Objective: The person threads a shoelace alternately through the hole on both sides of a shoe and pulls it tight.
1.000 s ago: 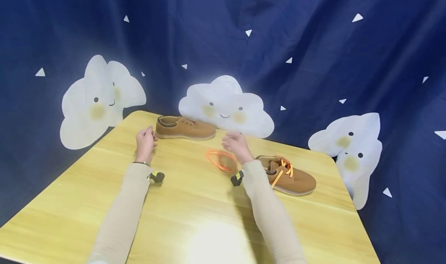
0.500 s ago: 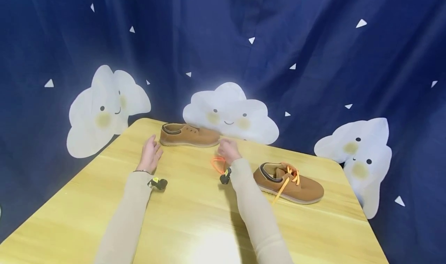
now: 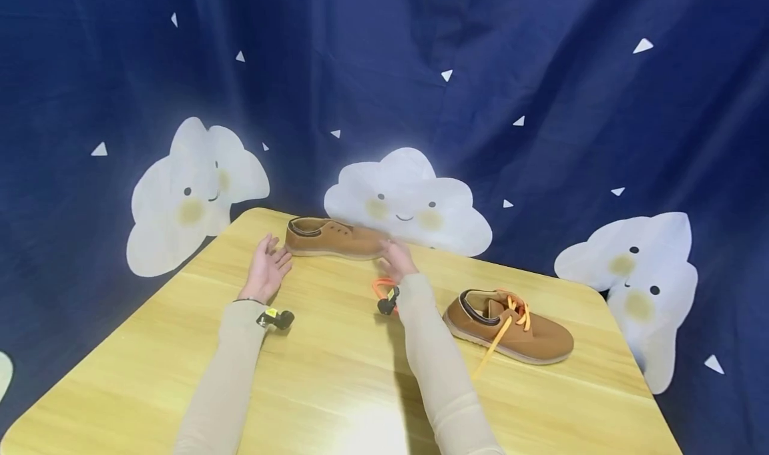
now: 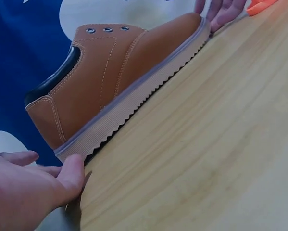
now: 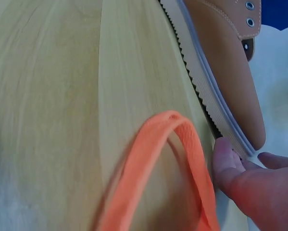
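A brown shoe (image 3: 336, 239) without a lace lies sideways at the table's back edge, heel to the left. My left hand (image 3: 267, 271) is at its heel, fingers spread; in the left wrist view the thumb (image 4: 72, 175) is right at the heel's sole. At the toe is my right hand (image 3: 398, 260), its thumb (image 5: 224, 159) beside the sole in the right wrist view, fingers loosely bent around the tip. Under the right wrist an orange shoelace (image 5: 148, 159) lies looped on the table, partly hidden by the wrist camera in the head view.
A second brown shoe (image 3: 543, 338) stands at the right, laced with an orange-yellow lace (image 3: 500, 335) whose end trails onto the table. The wooden table (image 3: 324, 348) reaches back to a dark blue curtain (image 3: 384, 61) with printed clouds.
My left hand has uncurled its fingers and come to the shoe's heel. My right hand has moved left, past the loose shoelace, to the toe. The head view has shifted slightly.
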